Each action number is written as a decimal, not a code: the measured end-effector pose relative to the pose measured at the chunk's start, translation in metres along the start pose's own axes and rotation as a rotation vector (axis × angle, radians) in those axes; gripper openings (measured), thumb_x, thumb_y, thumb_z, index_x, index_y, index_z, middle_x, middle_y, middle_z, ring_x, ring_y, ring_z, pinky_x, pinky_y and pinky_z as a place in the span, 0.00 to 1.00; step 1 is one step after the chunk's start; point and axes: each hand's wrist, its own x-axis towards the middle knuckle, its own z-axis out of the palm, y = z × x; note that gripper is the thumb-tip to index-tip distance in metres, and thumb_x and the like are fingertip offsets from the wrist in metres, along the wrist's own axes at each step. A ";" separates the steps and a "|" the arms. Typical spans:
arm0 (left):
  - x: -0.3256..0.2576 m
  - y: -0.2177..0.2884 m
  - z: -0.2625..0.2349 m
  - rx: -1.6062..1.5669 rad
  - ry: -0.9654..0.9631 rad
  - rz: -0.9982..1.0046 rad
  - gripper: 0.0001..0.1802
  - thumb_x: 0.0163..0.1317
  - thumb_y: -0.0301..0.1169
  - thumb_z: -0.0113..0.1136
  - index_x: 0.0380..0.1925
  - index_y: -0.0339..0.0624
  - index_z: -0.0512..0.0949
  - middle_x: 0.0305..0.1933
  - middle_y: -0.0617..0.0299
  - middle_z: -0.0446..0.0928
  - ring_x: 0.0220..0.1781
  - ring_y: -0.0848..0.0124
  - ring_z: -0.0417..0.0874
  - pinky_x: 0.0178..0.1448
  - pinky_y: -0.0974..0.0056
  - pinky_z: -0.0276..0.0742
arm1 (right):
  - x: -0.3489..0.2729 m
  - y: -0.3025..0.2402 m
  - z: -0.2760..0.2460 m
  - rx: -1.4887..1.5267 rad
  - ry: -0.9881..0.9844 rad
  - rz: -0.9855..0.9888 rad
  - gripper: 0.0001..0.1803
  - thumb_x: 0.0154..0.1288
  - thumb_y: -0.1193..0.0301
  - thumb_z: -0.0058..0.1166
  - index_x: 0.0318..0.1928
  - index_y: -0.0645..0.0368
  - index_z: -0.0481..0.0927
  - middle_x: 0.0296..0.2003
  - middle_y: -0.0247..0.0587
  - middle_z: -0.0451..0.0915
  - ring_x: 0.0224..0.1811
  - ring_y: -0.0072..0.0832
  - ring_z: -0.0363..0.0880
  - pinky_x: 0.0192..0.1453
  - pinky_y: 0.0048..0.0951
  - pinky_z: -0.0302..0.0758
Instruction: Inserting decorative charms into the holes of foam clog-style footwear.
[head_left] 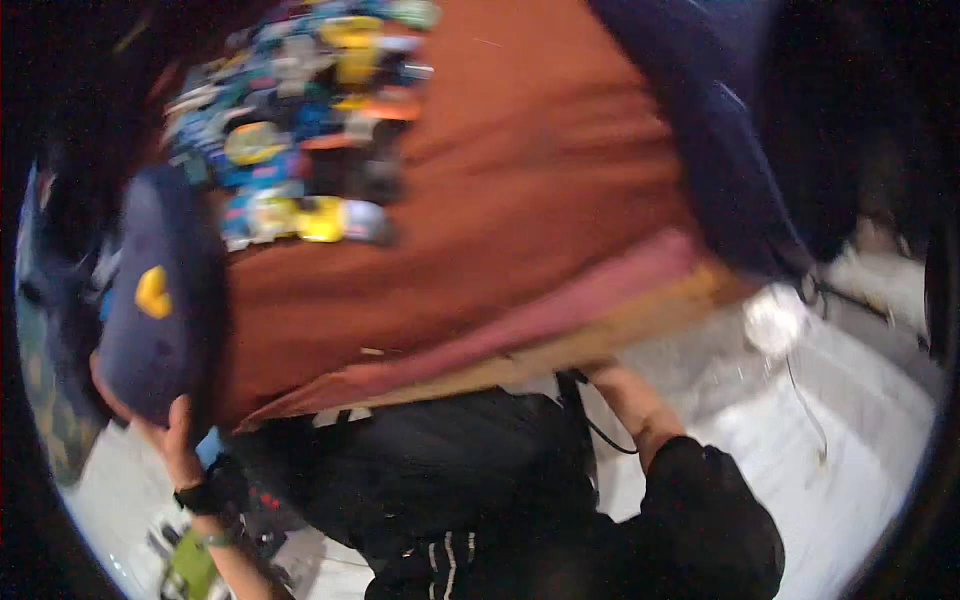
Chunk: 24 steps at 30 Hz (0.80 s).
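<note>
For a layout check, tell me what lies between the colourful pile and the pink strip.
Head view: reddish-brown cloth and one small pale scrap, near the pink strip.

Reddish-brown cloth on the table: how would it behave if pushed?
Likely floppy: the reddish-brown cloth shows wavy creases. It would probably bunch rather than slide whole, since the multicoloured cluster of small items lies on part of it.

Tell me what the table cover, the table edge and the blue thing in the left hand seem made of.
Table cover: probably cloth, matte, with soft folds. Table edge: likely wood, dull, judging by its tan colour. Blue thing: perhaps fabric, matte and softly rounded; blur leaves it open.
</note>
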 end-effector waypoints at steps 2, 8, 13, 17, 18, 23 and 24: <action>-0.025 -0.013 -0.020 0.322 0.025 -0.211 0.66 0.43 0.40 0.77 0.77 0.47 0.42 0.75 0.50 0.52 0.75 0.59 0.58 0.75 0.54 0.57 | 0.085 -0.029 0.028 0.073 -0.027 -0.187 0.13 0.65 0.68 0.51 0.45 0.59 0.82 0.40 0.52 0.82 0.44 0.50 0.80 0.48 0.44 0.77; -0.013 0.066 0.049 -0.048 -0.164 0.057 0.74 0.34 0.44 0.84 0.74 0.45 0.38 0.72 0.50 0.49 0.74 0.55 0.54 0.76 0.52 0.54 | 0.309 -0.176 0.092 0.265 0.004 -0.627 0.13 0.66 0.68 0.51 0.46 0.59 0.82 0.40 0.52 0.82 0.44 0.50 0.80 0.48 0.44 0.77; -0.010 0.074 0.046 -0.106 -0.231 0.204 0.73 0.37 0.36 0.85 0.73 0.47 0.36 0.72 0.50 0.46 0.74 0.57 0.57 0.73 0.52 0.61 | 0.373 -0.264 0.124 0.392 0.032 -0.754 0.13 0.66 0.68 0.50 0.46 0.59 0.82 0.41 0.52 0.82 0.44 0.50 0.80 0.48 0.44 0.77; -0.014 0.090 0.048 -0.178 -0.247 0.119 0.73 0.36 0.34 0.85 0.72 0.48 0.36 0.72 0.52 0.47 0.73 0.59 0.59 0.74 0.51 0.62 | 0.378 -0.273 0.137 0.437 0.022 -0.724 0.13 0.66 0.68 0.50 0.46 0.58 0.81 0.41 0.52 0.82 0.44 0.50 0.80 0.49 0.44 0.77; -0.012 0.090 0.050 -0.204 -0.240 0.106 0.72 0.35 0.34 0.85 0.71 0.48 0.37 0.71 0.53 0.47 0.73 0.59 0.59 0.74 0.51 0.62 | 0.380 -0.268 0.138 0.435 0.025 -0.707 0.13 0.66 0.68 0.50 0.46 0.58 0.81 0.41 0.52 0.82 0.44 0.50 0.80 0.49 0.44 0.77; -0.014 0.080 0.044 -0.112 -0.238 0.074 0.73 0.34 0.37 0.86 0.70 0.49 0.36 0.72 0.52 0.46 0.73 0.58 0.58 0.74 0.49 0.62 | 0.373 -0.235 0.144 0.409 0.016 -0.610 0.13 0.67 0.67 0.50 0.47 0.58 0.81 0.41 0.51 0.82 0.45 0.50 0.80 0.49 0.45 0.77; -0.018 0.073 0.039 -0.120 -0.224 -0.011 0.74 0.33 0.37 0.86 0.70 0.49 0.36 0.72 0.52 0.46 0.73 0.57 0.58 0.74 0.49 0.62 | 0.369 -0.228 0.146 0.403 0.009 -0.591 0.13 0.67 0.67 0.50 0.47 0.58 0.81 0.41 0.51 0.82 0.45 0.50 0.80 0.49 0.45 0.77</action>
